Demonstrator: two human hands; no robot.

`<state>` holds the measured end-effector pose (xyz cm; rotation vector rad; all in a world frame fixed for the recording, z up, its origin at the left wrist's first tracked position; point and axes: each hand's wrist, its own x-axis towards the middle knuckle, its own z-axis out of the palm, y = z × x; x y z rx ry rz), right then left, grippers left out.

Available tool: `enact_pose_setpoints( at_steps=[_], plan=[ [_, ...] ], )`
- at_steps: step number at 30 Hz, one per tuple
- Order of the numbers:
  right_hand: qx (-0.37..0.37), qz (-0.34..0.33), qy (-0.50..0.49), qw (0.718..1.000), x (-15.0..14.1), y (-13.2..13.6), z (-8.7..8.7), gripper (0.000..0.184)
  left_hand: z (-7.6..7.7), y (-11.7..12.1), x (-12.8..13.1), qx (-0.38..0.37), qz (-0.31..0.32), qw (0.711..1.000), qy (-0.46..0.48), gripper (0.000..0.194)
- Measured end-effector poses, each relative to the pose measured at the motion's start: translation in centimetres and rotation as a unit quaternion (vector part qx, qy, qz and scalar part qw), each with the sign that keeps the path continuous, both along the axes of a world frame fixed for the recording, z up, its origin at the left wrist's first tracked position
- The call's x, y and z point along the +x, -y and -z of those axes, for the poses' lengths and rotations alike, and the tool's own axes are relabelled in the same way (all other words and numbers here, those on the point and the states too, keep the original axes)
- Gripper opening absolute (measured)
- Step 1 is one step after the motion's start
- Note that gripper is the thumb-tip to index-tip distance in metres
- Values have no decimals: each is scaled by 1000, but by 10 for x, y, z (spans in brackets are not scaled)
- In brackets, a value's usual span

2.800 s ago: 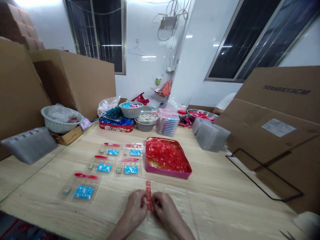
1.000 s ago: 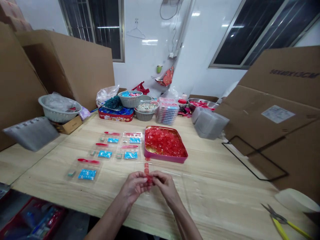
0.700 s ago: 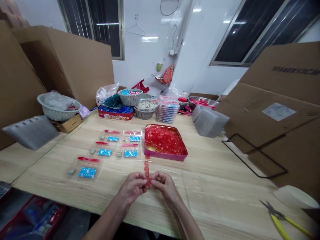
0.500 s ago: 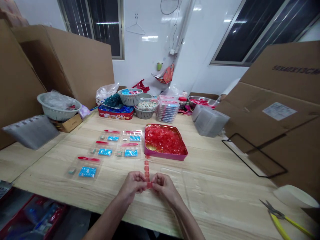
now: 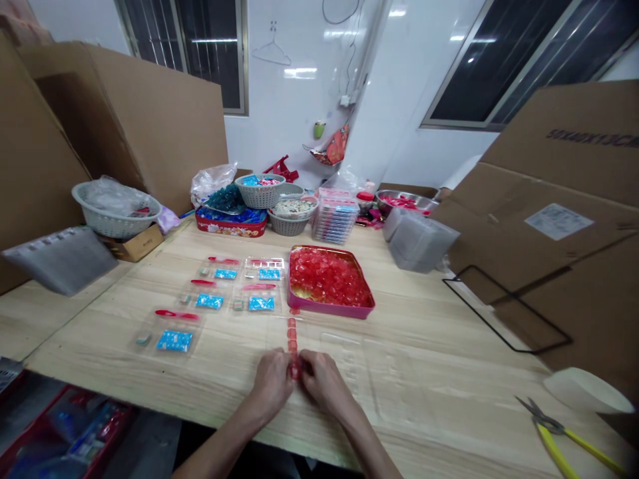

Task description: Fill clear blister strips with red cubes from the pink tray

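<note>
While the left hand (image 5: 272, 384) and the right hand (image 5: 325, 386) come pressed in close together, low over the counter (image 5: 100, 352), they're pinching the near end of a line of small red translucent cubes (image 5: 292, 342) between their fingers (image 5: 285, 367)! That line runs straight up the counter, reaching the front rim of a pink tray (image 5: 324, 311) heaped with more red cubes (image 5: 327, 279). Off to the left, rows of clear packets (image 5: 174, 340) holding blue sachets are laid out neatly; just right of the hands lies a clear plastic sheet (image 5: 379, 379). And down in the far right corner, yellow-handled scissors (image 5: 559, 442) rest on the wood.
</note>
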<state>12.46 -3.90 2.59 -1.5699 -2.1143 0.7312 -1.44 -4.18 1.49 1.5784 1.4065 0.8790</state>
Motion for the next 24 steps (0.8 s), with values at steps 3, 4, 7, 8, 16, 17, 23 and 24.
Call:
enact_pose_setpoints(
  at_steps=[3,4,7,8,16,17,23,24],
  plan=[
    [11,-24,-28,999,4,1,-2,22,-2,5,-4,39,5,999,-32,23],
    [16,-37,-44,998,5,1,-3,22,-3,6,-6,52,8,998,-45,23],
    [21,-58,-80,995,5,0,-1,23,-1,10,-7,81,43,993,-69,22],
    [22,-58,-80,995,5,1,0,23,1,10,-7,88,58,992,-72,21],
    [16,-68,-77,995,-4,17,1,23,4,23,-19,130,118,981,-86,21],
    [12,-77,-83,994,-5,19,-1,23,2,28,-28,130,126,980,-88,21],
    [61,-191,-107,974,-3,12,-2,31,4,72,-100,195,204,948,-145,26],
    [60,-224,-107,967,-5,10,1,42,9,78,-111,201,201,947,-148,30]
  ],
)
